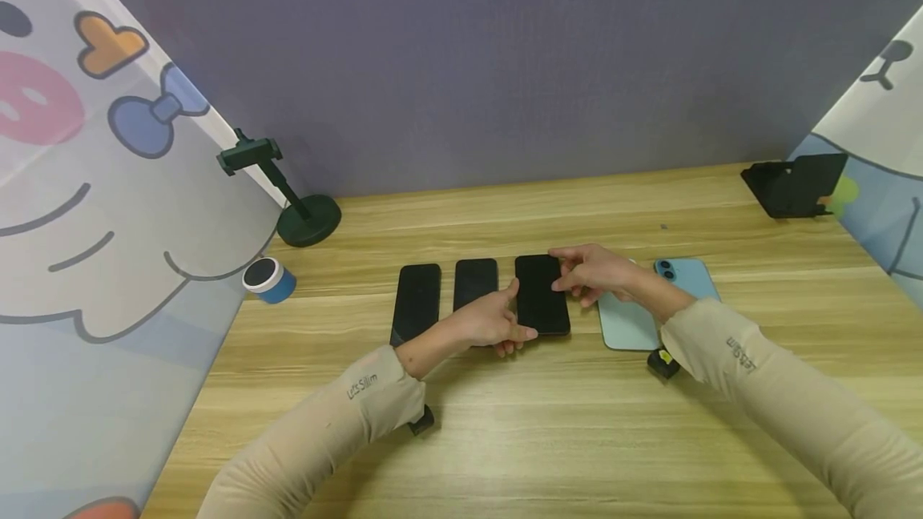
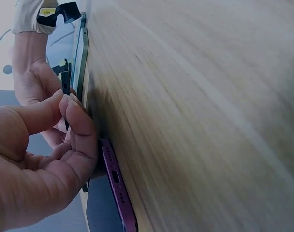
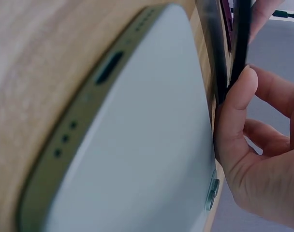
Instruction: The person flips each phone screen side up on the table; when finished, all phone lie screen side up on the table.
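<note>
A black phone (image 1: 542, 295), screen up, lies between my two hands in the head view. My left hand (image 1: 490, 320) holds it at its left edge and near lower corner, with thumb and finger closing on the edge in the left wrist view. My right hand (image 1: 598, 272) grips the far right part, thumb on the side and a finger at the top edge. In the right wrist view the phone's dark edge (image 3: 241, 38) stands slightly tilted off the wood. Beneath my left wrist, a second dark phone (image 1: 476, 279) with a purple frame (image 2: 117, 183) is partly hidden.
Another black phone (image 1: 417, 303) lies at the row's left end. A pale green phone (image 1: 626, 325) and a blue phone (image 1: 694, 275) lie back up at right. Farther out are a blue jar (image 1: 277, 285), a dark green phone stand (image 1: 306, 219) and a black folding stand (image 1: 804, 187).
</note>
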Action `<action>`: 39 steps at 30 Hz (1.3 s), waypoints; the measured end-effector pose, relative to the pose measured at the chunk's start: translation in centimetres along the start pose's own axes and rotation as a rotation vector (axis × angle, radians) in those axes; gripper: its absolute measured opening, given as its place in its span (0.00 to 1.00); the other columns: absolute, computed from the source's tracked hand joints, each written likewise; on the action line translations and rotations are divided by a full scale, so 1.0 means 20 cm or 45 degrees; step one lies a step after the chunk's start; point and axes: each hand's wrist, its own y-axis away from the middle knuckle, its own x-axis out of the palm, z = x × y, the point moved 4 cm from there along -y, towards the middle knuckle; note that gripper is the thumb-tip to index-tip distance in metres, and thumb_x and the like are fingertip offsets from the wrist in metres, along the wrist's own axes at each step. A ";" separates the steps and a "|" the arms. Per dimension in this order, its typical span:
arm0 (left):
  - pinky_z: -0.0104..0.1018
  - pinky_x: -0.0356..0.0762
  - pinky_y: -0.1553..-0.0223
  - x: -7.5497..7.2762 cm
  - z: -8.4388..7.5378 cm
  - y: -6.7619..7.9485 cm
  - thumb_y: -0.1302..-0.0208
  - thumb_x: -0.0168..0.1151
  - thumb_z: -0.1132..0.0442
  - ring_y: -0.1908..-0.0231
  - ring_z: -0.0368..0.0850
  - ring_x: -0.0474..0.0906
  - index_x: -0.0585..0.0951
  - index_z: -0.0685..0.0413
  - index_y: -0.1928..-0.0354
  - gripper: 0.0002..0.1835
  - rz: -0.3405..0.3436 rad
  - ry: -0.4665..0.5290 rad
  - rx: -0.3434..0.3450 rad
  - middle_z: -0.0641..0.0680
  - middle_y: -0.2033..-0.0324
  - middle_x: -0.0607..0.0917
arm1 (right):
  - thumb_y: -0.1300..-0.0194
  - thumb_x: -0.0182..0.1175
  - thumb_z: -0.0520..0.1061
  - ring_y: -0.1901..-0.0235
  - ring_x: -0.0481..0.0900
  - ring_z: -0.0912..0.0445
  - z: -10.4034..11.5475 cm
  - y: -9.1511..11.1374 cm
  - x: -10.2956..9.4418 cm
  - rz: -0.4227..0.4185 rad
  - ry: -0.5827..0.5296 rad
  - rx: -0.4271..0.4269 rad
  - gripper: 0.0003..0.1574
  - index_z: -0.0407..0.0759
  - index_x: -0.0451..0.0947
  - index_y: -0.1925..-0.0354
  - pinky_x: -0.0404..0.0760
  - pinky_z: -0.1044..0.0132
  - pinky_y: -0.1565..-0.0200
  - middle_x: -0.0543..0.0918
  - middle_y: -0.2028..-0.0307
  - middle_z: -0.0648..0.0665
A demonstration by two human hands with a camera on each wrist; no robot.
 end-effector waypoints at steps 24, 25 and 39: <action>0.36 0.83 0.72 0.02 -0.03 -0.03 0.29 0.63 0.54 0.78 0.44 0.83 0.33 0.58 0.21 0.54 0.016 -0.164 -0.057 0.55 0.73 0.89 | 0.32 0.62 0.38 0.79 0.70 0.59 0.03 0.03 0.02 -0.024 0.066 -0.043 0.51 0.41 0.47 0.20 0.79 0.67 0.77 0.70 0.67 0.47; 0.36 0.83 0.72 0.02 -0.03 -0.03 0.29 0.62 0.54 0.78 0.43 0.83 0.34 0.59 0.21 0.53 0.015 -0.170 -0.052 0.55 0.73 0.88 | 0.32 0.62 0.38 0.79 0.71 0.59 0.03 0.03 0.02 -0.024 0.067 -0.046 0.51 0.40 0.47 0.20 0.79 0.67 0.77 0.70 0.68 0.47; 0.29 0.59 0.89 0.00 -0.06 0.02 0.30 0.62 0.43 0.92 0.37 0.62 0.47 0.58 0.20 0.49 -0.212 -0.745 -0.042 0.45 0.89 0.75 | 0.32 0.62 0.37 0.77 0.72 0.58 0.01 0.02 0.03 -0.053 0.104 -0.071 0.51 0.40 0.47 0.20 0.81 0.65 0.75 0.68 0.65 0.46</action>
